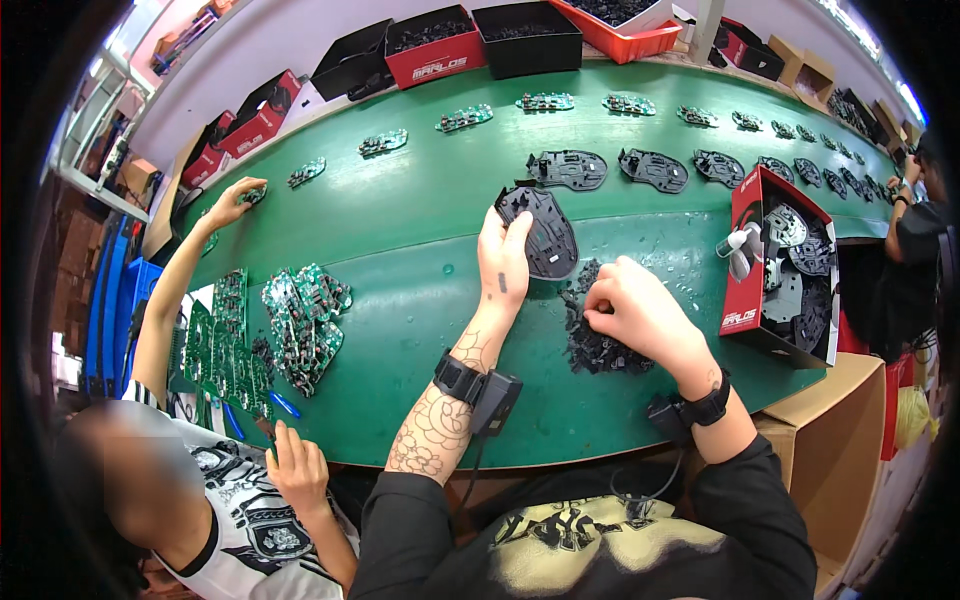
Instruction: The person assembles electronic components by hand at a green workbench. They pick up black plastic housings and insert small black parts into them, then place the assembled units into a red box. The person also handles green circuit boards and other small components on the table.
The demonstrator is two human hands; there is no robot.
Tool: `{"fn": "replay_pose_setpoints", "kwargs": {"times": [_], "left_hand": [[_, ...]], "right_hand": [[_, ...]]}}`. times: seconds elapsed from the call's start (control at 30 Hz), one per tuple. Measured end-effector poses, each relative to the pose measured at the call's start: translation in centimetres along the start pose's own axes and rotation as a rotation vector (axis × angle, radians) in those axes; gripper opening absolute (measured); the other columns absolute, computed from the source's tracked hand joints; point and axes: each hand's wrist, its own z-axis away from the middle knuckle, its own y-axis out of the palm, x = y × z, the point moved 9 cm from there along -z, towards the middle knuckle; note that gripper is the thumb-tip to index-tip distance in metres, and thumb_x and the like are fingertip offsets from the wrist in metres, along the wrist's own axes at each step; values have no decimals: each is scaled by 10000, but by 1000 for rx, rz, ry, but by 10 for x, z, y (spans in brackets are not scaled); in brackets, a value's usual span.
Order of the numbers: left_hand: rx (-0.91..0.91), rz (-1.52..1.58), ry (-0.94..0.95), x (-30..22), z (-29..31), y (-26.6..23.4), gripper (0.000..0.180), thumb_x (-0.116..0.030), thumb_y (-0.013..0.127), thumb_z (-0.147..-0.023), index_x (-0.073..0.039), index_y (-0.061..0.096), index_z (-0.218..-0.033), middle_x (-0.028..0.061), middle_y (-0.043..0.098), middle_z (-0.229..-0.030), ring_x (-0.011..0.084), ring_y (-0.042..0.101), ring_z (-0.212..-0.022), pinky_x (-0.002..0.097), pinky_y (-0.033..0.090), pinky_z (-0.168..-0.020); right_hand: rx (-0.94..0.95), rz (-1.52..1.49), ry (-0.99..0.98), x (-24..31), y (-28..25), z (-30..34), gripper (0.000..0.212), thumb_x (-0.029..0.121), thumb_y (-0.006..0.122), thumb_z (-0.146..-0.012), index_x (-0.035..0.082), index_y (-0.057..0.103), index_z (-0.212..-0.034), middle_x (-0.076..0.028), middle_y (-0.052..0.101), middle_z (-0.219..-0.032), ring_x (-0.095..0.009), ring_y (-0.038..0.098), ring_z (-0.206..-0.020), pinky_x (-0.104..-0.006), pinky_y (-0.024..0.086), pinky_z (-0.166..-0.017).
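My left hand (503, 262) grips a black plastic mouse bottom shell (551, 236) by its left edge, thumb on top, with the inner side facing up. Beside it, my right hand (648, 312) reaches into a loose pile of small black plastic parts (603, 357). Its thumb and fingers are pinched together, and whatever lies between the tips is hidden. Just beyond the held shell, another mouse shell (568, 170) rests on the table, the first of a row running off to the right.
Green circuit boards (545, 102) line the far side of the green table (400, 240). A red box (742, 270) of shells stands at right, with a cardboard carton (835, 440) below. At left, a co-worker's hand (298, 468) is near stacked boards (303, 325). Boxes of parts (432, 50) stand behind.
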Motion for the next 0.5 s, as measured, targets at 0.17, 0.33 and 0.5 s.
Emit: {"fn": "replay_pose_setpoints", "kwargs": {"times": [0.17,0.33,0.5], "left_hand": [[88,38,-8,-1,4,10,269,-62,515,-934,34,521,-1185,82,637,-1050,133,621,-928,275,511,-832],[253,-29,15,-9,20,39,379,-60,554,-936,31,440,-1286,84,622,-1099,126,622,-913,258,515,-789],[337,-208,-9,-8,29,42,405,-89,573,-940,23,425,-1300,61,623,-1064,79,600,-835,219,484,-688]], "right_hand": [[-382,-301,91,-17,-36,-8,80,100,706,-711,42,672,-753,-65,617,-743,-219,583,-750,-329,460,-684],[-552,-500,191,-53,-36,-5,93,106,705,-767,34,672,-816,-56,644,-808,-169,616,-777,-292,481,-714],[-613,-411,121,-45,-37,-5,101,94,696,-784,21,649,-834,-65,632,-873,-173,621,-778,-294,504,-721]]}}
